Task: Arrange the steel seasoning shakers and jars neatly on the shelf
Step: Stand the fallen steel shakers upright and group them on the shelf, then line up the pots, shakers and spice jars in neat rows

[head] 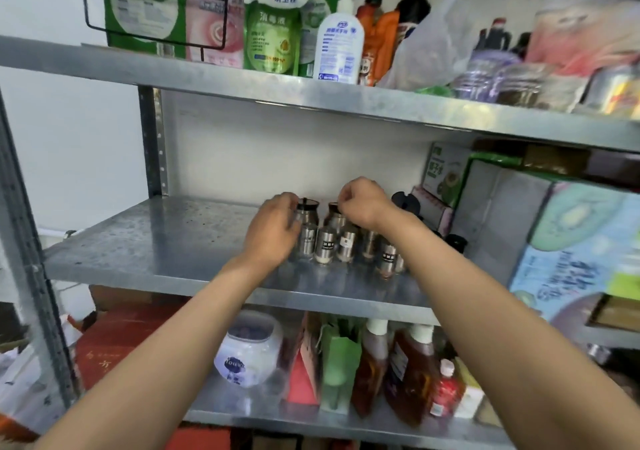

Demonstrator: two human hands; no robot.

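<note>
Head view of a metal shelf [173, 241] during the arranging of steel seasoning shakers and jars. Progress, as judged from the layout: most of the work appears done. A front row of small steel shakers [325, 247] stands upright and close together, labels facing out, with two taller dark-lidded jars behind them. What remains seems to be squaring up the back pair and perhaps the right end of the row, which the right forearm partly hides.

The left hand [273, 231] curls its fingers round the left jar [306, 212] at the left end of the group. The right hand [363, 200] is bent at the wrist with fingers curled, pinching at the lid of the right jar [334, 210]; the exact contact is blurred. Both jars sit just behind the front row, between the two hands. A black slotted lid [405, 201] lies just right of the right hand.
</note>
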